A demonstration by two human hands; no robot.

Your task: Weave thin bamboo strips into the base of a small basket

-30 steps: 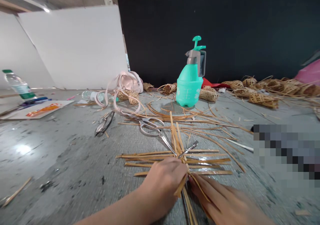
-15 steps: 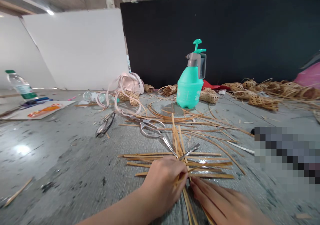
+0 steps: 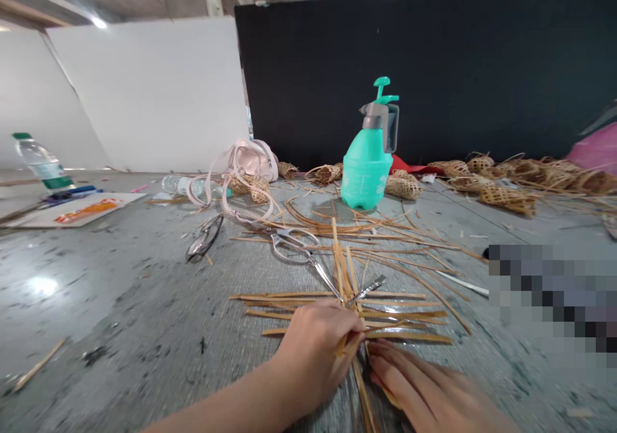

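Several flat bamboo strips (image 3: 405, 338) lie crosswise over a bundle of lengthwise strips (image 3: 339, 263) on the grey table. My left hand (image 3: 318, 349) is closed at the crossing, thumb and fingers pinching a strip that bends under them. Just right of it, my right hand (image 3: 419, 385) rests low with its fingers together, pressing on a strip that runs beneath them toward the near edge. Metal scissors (image 3: 295, 247) lie open beyond my hands, their blades reaching over the woven crossing.
Behind stands a teal spray bottle (image 3: 366, 169). Loose strips (image 3: 385, 230) curve across the table before it. Glasses (image 3: 205, 240), a pink bag (image 3: 255, 160) and a plastic bottle (image 3: 45, 163) sit to the left. Woven pieces (image 3: 506, 198) line the back right.
My hands keep nearly the same places at the crossing. The thin strip end that stuck out to the right above my left fingers has dropped lower, and my right fingers have shifted slightly.
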